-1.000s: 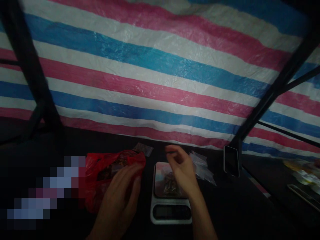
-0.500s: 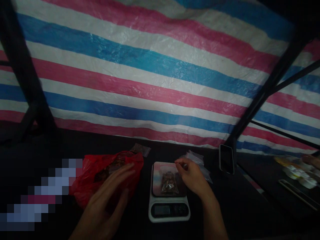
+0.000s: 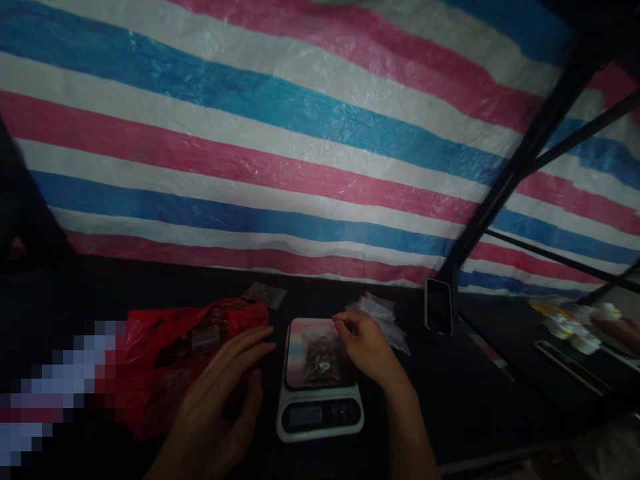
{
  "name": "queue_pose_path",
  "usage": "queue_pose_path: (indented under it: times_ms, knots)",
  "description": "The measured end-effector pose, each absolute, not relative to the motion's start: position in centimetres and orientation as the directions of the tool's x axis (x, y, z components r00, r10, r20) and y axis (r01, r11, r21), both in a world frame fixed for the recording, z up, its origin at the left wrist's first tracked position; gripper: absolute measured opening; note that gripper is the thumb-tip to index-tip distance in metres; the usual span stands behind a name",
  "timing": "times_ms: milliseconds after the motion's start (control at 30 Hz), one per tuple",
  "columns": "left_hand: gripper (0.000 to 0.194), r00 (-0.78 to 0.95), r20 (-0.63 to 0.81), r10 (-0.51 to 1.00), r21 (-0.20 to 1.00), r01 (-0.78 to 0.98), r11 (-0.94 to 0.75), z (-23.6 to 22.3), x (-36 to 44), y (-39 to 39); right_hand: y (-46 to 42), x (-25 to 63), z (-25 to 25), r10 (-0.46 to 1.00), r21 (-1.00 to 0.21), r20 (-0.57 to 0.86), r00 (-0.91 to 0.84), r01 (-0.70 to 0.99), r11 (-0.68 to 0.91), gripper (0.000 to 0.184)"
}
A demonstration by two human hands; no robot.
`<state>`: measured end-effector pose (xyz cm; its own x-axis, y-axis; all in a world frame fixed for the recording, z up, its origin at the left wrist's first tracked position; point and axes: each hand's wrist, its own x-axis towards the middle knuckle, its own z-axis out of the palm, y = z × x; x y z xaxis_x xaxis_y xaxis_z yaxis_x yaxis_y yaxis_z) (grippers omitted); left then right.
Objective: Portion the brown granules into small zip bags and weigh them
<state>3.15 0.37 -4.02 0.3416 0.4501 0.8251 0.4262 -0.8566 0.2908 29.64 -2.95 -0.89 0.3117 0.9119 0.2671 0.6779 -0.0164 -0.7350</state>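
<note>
A clear plastic bag [image 3: 323, 363] with brown pieces inside lies on the plate of a white digital kitchen scale [image 3: 320, 431]. My right hand [image 3: 370, 343] is at the plate's upper right, thumb and fingertips pinched together beside the bag's top corner; what they hold, if anything, is too small to make out. The scale's display is lit, its digits hard to read. To the left, my left hand [image 3: 217, 400] holds nothing, its fingers stretched out beside the scale and partly covering a red plastic bag [image 3: 150, 373]. Brown pieces and a clear packet show in the red bag's opening.
Behind the red bag lies another small filled bag [image 3: 267, 295]. Several clear bags [image 3: 377, 308] lie beyond my right hand. A phone [image 3: 438, 307] leans against a dark frame post. White containers [image 3: 570, 330] and a person's hand [image 3: 620, 333] are at far right. Striped sheeting [image 3: 250, 153] hangs behind.
The view has shifted, so the scale and bags appear further left. My left hand has drawn slightly away from the red bag's opening, showing more of it. My right hand keeps its pinch by the scale.
</note>
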Motion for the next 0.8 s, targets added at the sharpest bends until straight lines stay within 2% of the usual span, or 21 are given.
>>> queue_pose_path:
  times_ms: [267, 367, 433, 500, 567, 667, 800]
  knots:
    - [0.029, 0.276, 0.81, 0.517, 0.395, 0.395, -0.829, -4.0, 3.5, 0.2, -3.2, 29.3, -0.7, 0.915, -0.801, 0.241, 0.323, 0.599, 0.0, 0.017]
    - [0.023, 0.218, 0.765, 0.606, 0.518, 0.351, -0.78, -4.0, 3.9, 0.1, -3.3, 28.6, 0.2, 0.928, -0.855, 0.234, 0.291, 0.516, 0.053, 0.016]
    - [0.022, 0.147, 0.654, 0.742, 0.678, 0.321, -0.662, -3.9, 4.6, 0.1, -3.4, 27.8, 1.1, 0.941, -0.888, 0.237, 0.242, 0.448, 0.108, 0.013]
    - [0.033, 0.078, 0.46, 0.885, 0.85, 0.249, -0.464, -3.6, 5.4, 0.1, -3.3, 26.6, 2.0, 0.95, -0.91, 0.247, 0.188, 0.382, 0.161, 0.012]
    - [0.041, 0.094, 0.275, 0.957, 0.953, 0.107, -0.284, -3.1, 6.2, 0.3, -3.1, 25.2, 2.5, 0.957, -0.923, 0.253, 0.141, 0.333, 0.195, 0.014]
    - [0.037, 0.136, 0.198, 0.971, 0.98, -0.013, -0.198, -2.3, 6.8, 0.7, -2.4, 23.2, 2.4, 0.959, -0.948, 0.26, 0.11, 0.216, 0.232, 0.015]
    - [0.038, 0.054, 0.2, 0.978, 0.98, -0.023, -0.2, -1.7, 6.8, 1.2, -1.3, 21.5, 1.7, 0.941, -0.956, 0.291, 0.173, 0.092, 0.278, 0.024]
